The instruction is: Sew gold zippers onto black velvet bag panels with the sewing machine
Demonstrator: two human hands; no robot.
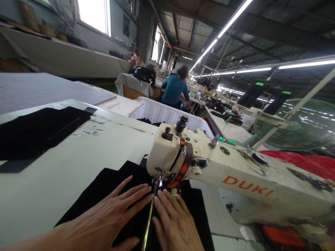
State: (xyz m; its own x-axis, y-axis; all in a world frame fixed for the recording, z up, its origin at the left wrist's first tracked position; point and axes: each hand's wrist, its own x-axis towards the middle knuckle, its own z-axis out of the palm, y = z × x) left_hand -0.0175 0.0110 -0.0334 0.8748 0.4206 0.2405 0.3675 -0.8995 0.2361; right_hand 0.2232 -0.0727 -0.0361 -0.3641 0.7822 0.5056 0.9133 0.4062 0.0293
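Black fabric [91, 195] lies on the pale table under the needle end of a white sewing machine [167, 150]. A thin gold strip [149, 223], perhaps a zipper or trim, runs along the fabric up to the presser foot [160, 179]. My left hand [112, 209] rests flat on the fabric left of the strip, fingers stretched toward the foot. To the right of the strip, my right hand [174, 219] presses down with its fingers extended close to the foot. Neither hand grips anything. A small light glows at the needle.
More black fabric pieces [44, 129] are stacked on the table at left. Behind the machine stands a white plastic bin [172, 113] with dark cloth inside. A green fan [300, 122] and red cloth [300, 164] are at right. A person in a blue top [174, 89] sits farther back.
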